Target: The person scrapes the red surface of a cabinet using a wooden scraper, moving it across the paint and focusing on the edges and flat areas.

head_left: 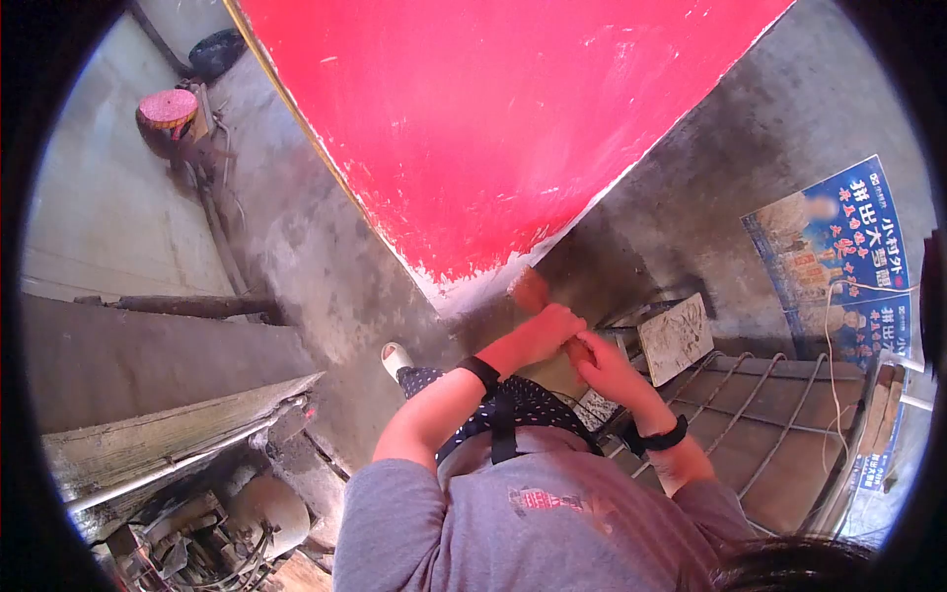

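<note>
A large red-painted panel (513,118) fills the top middle, its white near edge streaked unevenly with red. Just short of that edge is the blurred, red-stained head of what looks like a paintbrush (530,289). My left hand (541,335) is closed around the handle, nearer the head. Against it, my right hand (607,370) is closed at the handle's lower part, with its thumb towards the left hand. The fingers largely hide the handle. Dark bands circle both wrists.
On my right are a metal-barred rack (769,405), a stained white board (676,338) and blue printed posters (838,237). A wooden beam (187,424) and a cluttered bin (207,538) stand at left. A pink-topped stool (168,109) is farther off.
</note>
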Demonstrator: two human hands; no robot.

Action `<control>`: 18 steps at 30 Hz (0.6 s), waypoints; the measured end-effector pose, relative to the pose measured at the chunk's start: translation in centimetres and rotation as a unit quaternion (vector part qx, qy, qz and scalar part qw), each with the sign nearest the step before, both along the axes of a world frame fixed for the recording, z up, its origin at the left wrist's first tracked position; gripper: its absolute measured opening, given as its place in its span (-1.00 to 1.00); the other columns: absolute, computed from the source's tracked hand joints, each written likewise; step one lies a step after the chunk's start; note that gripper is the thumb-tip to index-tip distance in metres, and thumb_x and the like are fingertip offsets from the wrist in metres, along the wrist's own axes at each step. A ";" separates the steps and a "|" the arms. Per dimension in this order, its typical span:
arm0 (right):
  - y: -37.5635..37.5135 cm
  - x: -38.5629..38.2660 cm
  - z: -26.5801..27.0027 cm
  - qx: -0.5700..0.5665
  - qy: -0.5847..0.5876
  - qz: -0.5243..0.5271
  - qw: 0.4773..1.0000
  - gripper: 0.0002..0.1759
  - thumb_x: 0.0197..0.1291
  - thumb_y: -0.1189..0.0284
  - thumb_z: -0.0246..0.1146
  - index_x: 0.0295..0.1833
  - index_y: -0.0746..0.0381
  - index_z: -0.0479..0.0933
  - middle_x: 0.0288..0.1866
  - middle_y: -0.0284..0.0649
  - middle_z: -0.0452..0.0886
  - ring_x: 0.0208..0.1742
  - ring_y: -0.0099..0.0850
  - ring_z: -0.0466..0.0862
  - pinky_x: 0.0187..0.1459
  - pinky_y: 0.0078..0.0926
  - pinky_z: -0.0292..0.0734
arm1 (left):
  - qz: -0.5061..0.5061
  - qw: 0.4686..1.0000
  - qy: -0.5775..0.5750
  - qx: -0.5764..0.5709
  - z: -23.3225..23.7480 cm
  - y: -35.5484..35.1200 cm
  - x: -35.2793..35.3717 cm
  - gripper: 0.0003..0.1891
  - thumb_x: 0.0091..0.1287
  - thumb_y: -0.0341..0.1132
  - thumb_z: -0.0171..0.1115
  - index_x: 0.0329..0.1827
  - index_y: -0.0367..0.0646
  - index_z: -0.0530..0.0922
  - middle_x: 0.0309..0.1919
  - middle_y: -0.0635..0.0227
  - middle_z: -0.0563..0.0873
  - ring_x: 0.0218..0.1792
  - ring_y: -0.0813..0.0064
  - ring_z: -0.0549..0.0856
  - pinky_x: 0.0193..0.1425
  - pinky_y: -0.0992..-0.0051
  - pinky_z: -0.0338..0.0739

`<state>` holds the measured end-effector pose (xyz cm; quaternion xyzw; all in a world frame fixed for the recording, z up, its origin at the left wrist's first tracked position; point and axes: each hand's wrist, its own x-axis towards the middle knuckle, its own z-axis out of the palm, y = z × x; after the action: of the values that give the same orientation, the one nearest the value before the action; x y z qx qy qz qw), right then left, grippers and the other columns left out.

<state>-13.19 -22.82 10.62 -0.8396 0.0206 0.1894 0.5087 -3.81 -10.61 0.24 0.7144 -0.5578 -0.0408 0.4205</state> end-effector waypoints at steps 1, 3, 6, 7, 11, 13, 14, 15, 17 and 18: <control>0.3 -0.1 0.5 0.000 0.002 0.001 1.000 -0.56 0.05 0.58 -0.04 0.11 0.35 0.24 -0.37 -0.27 0.45 -0.50 -0.53 0.50 -0.42 -0.57 0.42 | 0.007 1.000 0.012 -0.009 -0.1 0.0 0.0 -0.81 -0.15 -0.43 0.18 -0.44 -0.12 0.41 -0.49 0.28 0.47 -0.34 0.22 0.46 -0.27 0.32 0.30; 1.1 -0.2 1.6 -0.043 -0.063 0.002 0.997 -0.49 0.02 0.61 -0.01 0.18 0.38 0.18 -0.31 -0.16 0.49 -0.43 -0.46 0.57 -0.32 -0.52 0.46 | 0.016 0.999 0.022 -0.040 1.0 0.0 0.4 -0.86 -0.11 -0.43 0.19 -0.50 -0.12 0.39 -0.54 0.28 0.45 -0.38 0.22 0.44 -0.28 0.33 0.28; 2.1 0.1 2.4 -0.150 -0.196 0.048 0.968 -0.45 0.00 0.64 0.01 0.20 0.39 0.17 -0.32 -0.06 0.50 -0.42 -0.38 0.60 -0.34 -0.48 0.47 | 0.044 0.995 0.037 -0.079 1.7 -0.3 1.0 -0.85 0.00 -0.41 0.19 -0.59 -0.13 0.35 -0.60 0.28 0.42 -0.44 0.22 0.41 -0.31 0.33 0.25; 2.1 0.2 2.1 -0.148 -0.195 0.049 0.968 -0.45 0.00 0.64 0.01 0.20 0.39 0.17 -0.32 -0.06 0.50 -0.42 -0.38 0.60 -0.34 -0.48 0.47 | 0.064 0.993 0.043 -0.085 1.7 -0.4 1.0 -0.81 0.05 -0.39 0.18 -0.61 -0.14 0.33 -0.61 0.27 0.41 -0.46 0.21 0.40 -0.34 0.32 0.24; 2.5 1.1 2.3 -0.136 -0.184 0.006 0.973 -0.56 0.00 0.65 0.04 0.08 0.41 0.29 -0.37 -0.04 0.52 -0.47 -0.33 0.60 -0.41 -0.47 0.46 | 0.122 0.984 0.055 -0.121 2.3 -0.1 1.1 -0.77 0.11 -0.38 0.15 -0.62 -0.16 0.30 -0.62 0.24 0.38 -0.49 0.19 0.38 -0.36 0.31 0.23; 2.8 1.5 2.7 -0.145 -0.202 -0.002 0.969 -0.62 0.00 0.66 0.04 0.01 0.41 0.35 -0.39 -0.06 0.52 -0.49 -0.33 0.60 -0.43 -0.46 0.46 | 0.141 0.978 0.064 -0.137 2.3 -0.1 1.2 -0.75 0.11 -0.39 0.15 -0.64 -0.17 0.27 -0.63 0.23 0.37 -0.49 0.17 0.38 -0.35 0.32 0.22; 2.8 1.8 2.8 -0.135 -0.196 -0.001 0.971 -0.70 0.00 0.66 0.03 -0.07 0.40 0.39 -0.40 -0.07 0.52 -0.51 -0.34 0.61 -0.45 -0.46 0.46 | 0.140 0.978 0.065 -0.138 2.2 -0.2 1.3 -0.75 0.11 -0.39 0.15 -0.64 -0.17 0.27 -0.63 0.23 0.37 -0.49 0.17 0.38 -0.35 0.32 0.22; 2.8 2.0 2.8 -0.125 -0.191 0.000 0.974 -0.76 -0.01 0.67 0.03 -0.16 0.39 0.44 -0.42 -0.08 0.52 -0.53 -0.34 0.61 -0.46 -0.46 0.46 | 0.148 0.977 0.069 -0.134 2.0 -0.2 1.4 -0.75 0.10 -0.40 0.15 -0.64 -0.17 0.26 -0.64 0.23 0.38 -0.49 0.17 0.38 -0.34 0.31 0.22; 3.0 2.5 2.7 -0.113 -0.164 -0.007 0.980 -0.80 -0.04 0.65 0.05 -0.22 0.36 0.44 -0.42 -0.06 0.51 -0.49 -0.25 0.58 -0.41 -0.37 0.45 | 0.157 0.976 0.074 -0.131 1.6 -0.1 1.7 -0.74 0.10 -0.40 0.15 -0.64 -0.17 0.25 -0.64 0.23 0.38 -0.49 0.17 0.38 -0.34 0.31 0.23; 3.1 2.6 2.6 -0.101 -0.135 -0.015 0.986 -0.84 -0.07 0.63 0.07 -0.29 0.34 0.45 -0.43 -0.04 0.50 -0.44 -0.15 0.55 -0.36 -0.29 0.45 | 0.156 0.979 0.070 -0.115 1.3 0.3 1.8 -0.75 0.11 -0.37 0.15 -0.63 -0.15 0.27 -0.65 0.24 0.40 -0.50 0.19 0.41 -0.31 0.31 0.25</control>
<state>-10.57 -19.72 13.24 -0.9039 -0.0167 0.0636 0.4226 -2.01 -10.36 1.58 0.7350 -0.4094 0.0396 0.5391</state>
